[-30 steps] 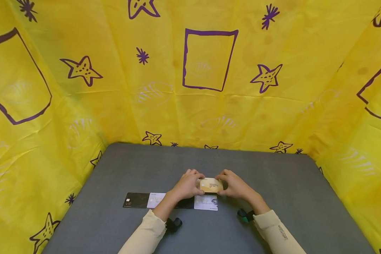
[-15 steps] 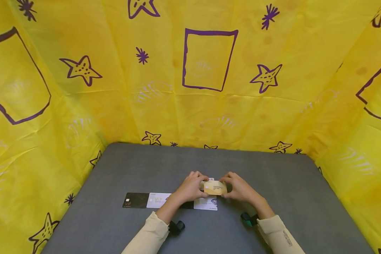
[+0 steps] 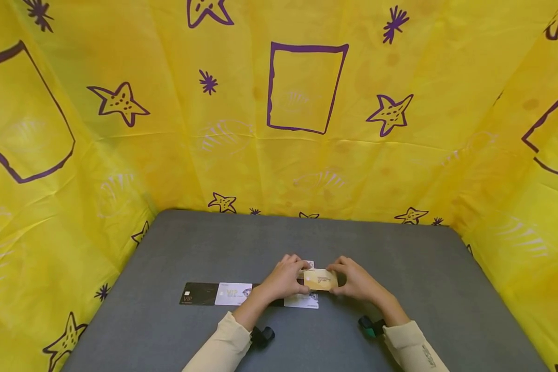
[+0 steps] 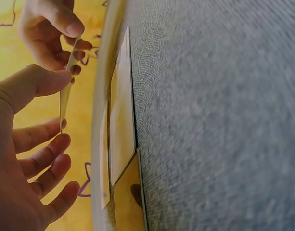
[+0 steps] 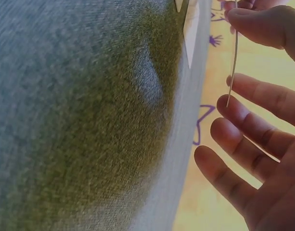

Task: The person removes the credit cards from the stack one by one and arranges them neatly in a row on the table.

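Observation:
A gold card (image 3: 321, 279) is held up over the table between both hands. My left hand (image 3: 285, 277) pinches its left end between thumb and fingers. At the opposite end, my right hand (image 3: 353, 279) does the same. Both wrist views show the thin card (image 4: 65, 98) almost edge-on, raised off the tabletop. Beneath and behind it lies a white card (image 3: 310, 264), mostly covered by the left hand and the gold card. The row's rightmost white card (image 3: 307, 301) lies just below, its upper part overlapped.
The row continues left with a black VIP card (image 3: 197, 293), a white VIP card (image 3: 232, 293) and a black card (image 3: 276, 300) largely hidden by the left arm. They lie on a grey table (image 3: 376, 248), with yellow patterned cloth (image 3: 260, 170) around its back and sides.
Both hands have shifted right and slightly nearer with the gold card. More of the white card behind it now shows. The row of cards stays put.

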